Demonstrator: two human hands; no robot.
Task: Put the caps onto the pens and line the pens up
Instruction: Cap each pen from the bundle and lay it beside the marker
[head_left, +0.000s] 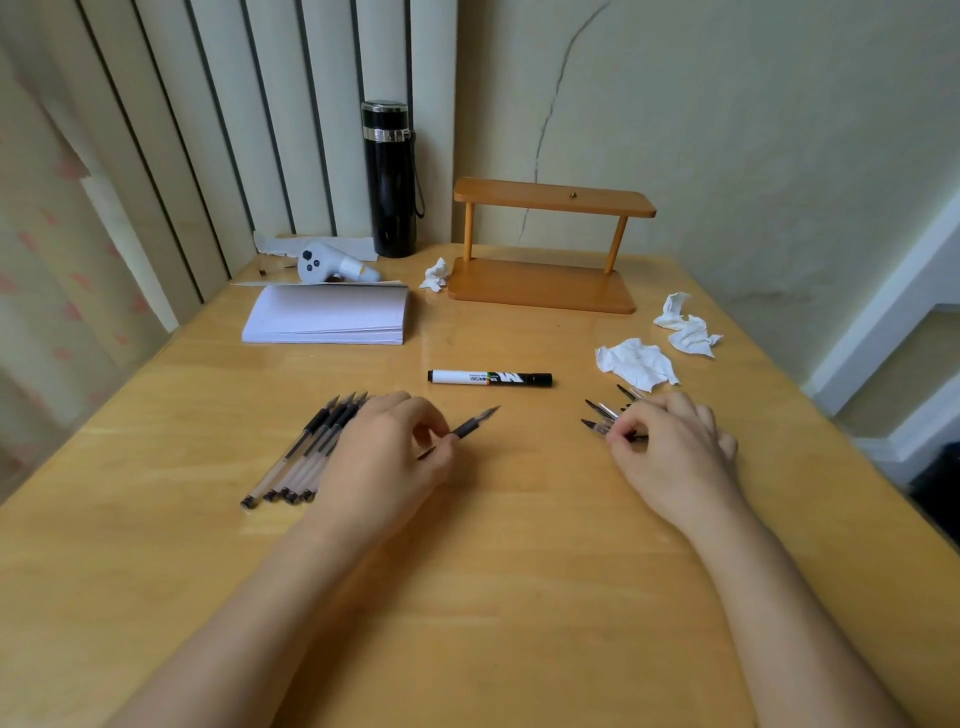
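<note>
My left hand (387, 457) grips an uncapped black pen (470, 425) whose tip points up and to the right, low over the table. Several more uncapped clear-barrelled pens (306, 452) lie side by side just left of that hand, partly hidden by it. My right hand (670, 452) rests on a small heap of clear pen caps (602, 415) with dark tips, its fingertips pinching one of them. A capped black-and-white marker (488, 378) lies crosswise between and beyond the two hands.
A stack of white paper (327, 317), a white controller (332, 267) and a black flask (392, 182) stand at the back left. A wooden shelf (545, 244) stands at the back middle. Crumpled tissues (636, 364) lie right of the marker.
</note>
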